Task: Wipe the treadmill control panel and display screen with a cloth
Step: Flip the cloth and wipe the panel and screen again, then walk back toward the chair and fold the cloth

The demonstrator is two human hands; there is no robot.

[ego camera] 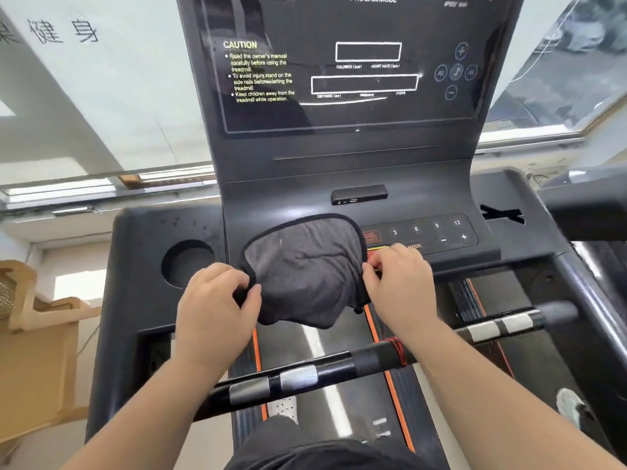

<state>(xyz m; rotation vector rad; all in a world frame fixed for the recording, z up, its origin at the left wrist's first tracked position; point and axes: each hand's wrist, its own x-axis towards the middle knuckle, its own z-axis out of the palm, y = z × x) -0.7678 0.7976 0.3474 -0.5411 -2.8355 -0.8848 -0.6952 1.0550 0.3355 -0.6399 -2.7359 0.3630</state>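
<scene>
A dark grey cloth (305,269) with a black hem is stretched between my two hands, over the front edge of the treadmill control panel (437,232). My left hand (213,300) pinches its left edge. My right hand (400,283) pinches its right edge, just in front of the number buttons. The cloth hides the panel's left part. The black display screen (356,79) with white outlines and a CAUTION text rises above, with nothing touching it.
A round cup holder (186,262) sits in the left console wing. A black handlebar (339,368) with silver sensor patches crosses under my forearms. The running belt (325,395) lies below. A wooden piece of furniture (34,334) stands at the left, windows behind.
</scene>
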